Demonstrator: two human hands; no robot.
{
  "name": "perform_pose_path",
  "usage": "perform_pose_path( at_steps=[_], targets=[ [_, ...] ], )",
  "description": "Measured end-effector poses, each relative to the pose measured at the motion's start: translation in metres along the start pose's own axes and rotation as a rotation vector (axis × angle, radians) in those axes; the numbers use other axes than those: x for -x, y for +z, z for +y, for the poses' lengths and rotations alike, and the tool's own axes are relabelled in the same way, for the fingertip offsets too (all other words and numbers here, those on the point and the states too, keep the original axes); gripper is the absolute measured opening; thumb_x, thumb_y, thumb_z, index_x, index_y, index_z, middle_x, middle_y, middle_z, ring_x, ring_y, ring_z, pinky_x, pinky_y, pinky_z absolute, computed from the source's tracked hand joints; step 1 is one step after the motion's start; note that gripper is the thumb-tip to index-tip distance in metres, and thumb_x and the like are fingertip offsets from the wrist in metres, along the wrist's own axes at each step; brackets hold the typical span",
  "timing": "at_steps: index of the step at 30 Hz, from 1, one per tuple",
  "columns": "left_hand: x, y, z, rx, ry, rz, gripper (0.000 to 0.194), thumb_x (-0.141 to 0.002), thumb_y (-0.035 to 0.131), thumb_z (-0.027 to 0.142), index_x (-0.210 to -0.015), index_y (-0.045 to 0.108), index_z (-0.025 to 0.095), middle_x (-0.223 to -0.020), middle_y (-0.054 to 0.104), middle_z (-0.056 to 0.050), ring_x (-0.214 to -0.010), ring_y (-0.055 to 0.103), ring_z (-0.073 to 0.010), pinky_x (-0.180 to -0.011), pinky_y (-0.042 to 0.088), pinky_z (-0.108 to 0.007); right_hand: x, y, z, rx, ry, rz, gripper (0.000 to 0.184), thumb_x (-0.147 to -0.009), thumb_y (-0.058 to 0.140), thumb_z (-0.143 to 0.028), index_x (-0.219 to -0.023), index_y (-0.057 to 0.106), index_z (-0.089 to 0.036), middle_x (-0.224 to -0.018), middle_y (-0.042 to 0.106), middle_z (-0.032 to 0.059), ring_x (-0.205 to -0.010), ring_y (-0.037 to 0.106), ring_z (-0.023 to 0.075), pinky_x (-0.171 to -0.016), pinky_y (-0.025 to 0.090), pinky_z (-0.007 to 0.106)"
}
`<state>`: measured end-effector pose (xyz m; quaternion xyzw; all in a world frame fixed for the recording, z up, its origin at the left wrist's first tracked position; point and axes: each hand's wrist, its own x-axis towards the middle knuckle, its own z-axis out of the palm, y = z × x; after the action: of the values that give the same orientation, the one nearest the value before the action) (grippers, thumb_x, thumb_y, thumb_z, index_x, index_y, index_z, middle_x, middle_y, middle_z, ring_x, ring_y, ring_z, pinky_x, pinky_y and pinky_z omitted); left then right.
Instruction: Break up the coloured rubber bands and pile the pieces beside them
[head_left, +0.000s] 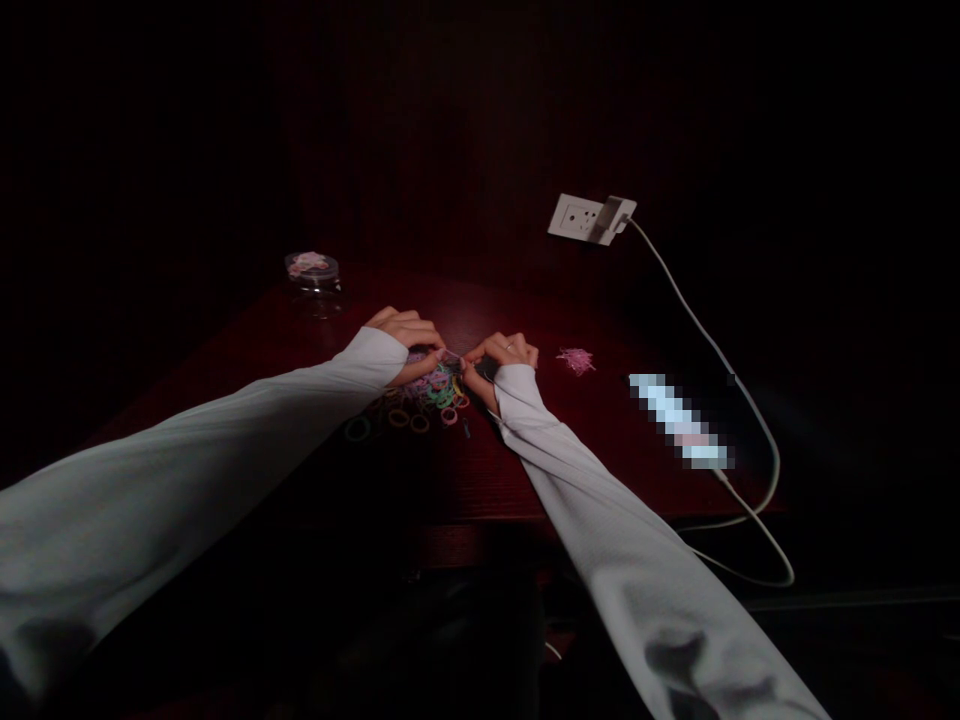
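A heap of small coloured hair ties (435,390) lies on the dark red table, in purple, green, yellow, orange and pink. Over its left side is my left hand (409,332), thumb and fingers pinched on one end of a thin pink hair tie (452,355). The band runs across to my right hand (501,352), whose fingers are closed on its other end. Both hands are close together just above the heap and hide part of it. A few loose ties are spread along the heap's near edge.
To the right sits a small tangle of pink strands (576,361). A phone (681,420), blurred out, is joined by a white cable (705,325) to a charger at the wall socket (576,218). A clear lidded jar (313,283) stands at the back left.
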<state>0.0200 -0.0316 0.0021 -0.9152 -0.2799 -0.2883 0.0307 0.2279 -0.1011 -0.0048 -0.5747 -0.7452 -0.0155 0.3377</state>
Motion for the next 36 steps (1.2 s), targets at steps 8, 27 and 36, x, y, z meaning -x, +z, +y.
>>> perform_pose_path(
  at_steps=[8,27,36],
  targets=[
    [-0.001,0.001,0.001,-0.028,-0.055,0.019,0.033,-0.099,0.047,0.038,-0.095,0.077,0.024,-0.097,0.079,-0.002,-0.089,0.062,-0.0205,-0.087,0.036,-0.038,0.001,0.0,-0.002,-0.022,0.0,0.046,0.017,-0.093,0.063,-0.036,-0.085,0.072,-0.024,-0.091,0.07,0.0014,-0.102,0.056,0.0241,-0.098,0.03,0.037],
    [-0.003,0.009,-0.016,0.096,0.029,0.019,0.033,-0.099,0.045,0.039,-0.105,0.075,0.025,-0.094,0.077,-0.001,-0.09,0.065,-0.0203,-0.086,0.036,-0.037,-0.001,0.0,0.016,0.009,0.008,0.101,0.022,-0.095,0.06,-0.04,-0.087,0.074,-0.025,-0.09,0.068,0.0021,-0.099,0.053,0.0234,-0.096,0.028,0.038],
    [0.001,-0.004,-0.002,0.049,-0.069,0.075,0.03,-0.1,0.045,0.033,-0.104,0.072,0.022,-0.096,0.077,-0.002,-0.092,0.065,-0.021,-0.092,0.036,-0.038,-0.004,-0.028,0.094,0.21,0.405,0.22,0.016,-0.087,0.066,-0.037,-0.084,0.074,-0.024,-0.097,0.068,0.0048,-0.104,0.047,0.027,-0.092,0.025,0.041]
  ],
)
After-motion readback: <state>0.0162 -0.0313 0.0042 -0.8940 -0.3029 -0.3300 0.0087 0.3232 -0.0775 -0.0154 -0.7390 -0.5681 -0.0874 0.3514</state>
